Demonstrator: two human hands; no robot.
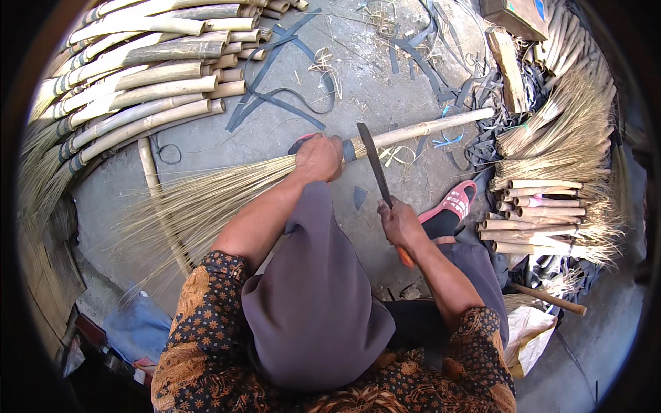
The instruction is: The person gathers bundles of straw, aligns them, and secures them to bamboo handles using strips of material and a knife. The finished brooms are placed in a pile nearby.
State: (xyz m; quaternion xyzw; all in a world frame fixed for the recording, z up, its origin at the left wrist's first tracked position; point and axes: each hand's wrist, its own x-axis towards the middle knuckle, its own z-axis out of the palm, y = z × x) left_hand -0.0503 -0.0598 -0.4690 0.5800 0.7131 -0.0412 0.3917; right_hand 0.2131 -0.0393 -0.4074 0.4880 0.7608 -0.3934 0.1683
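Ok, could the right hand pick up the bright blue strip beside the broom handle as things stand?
Probably not without freeing its grip: the right hand is closed around the knife. Nothing seems to block its way to the bright blue strip, though.

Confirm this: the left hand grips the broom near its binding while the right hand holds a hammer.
Not a hammer: the head view shows the right hand holding a long, dark blade with an orange handle. The left hand grips the broom near its binding.
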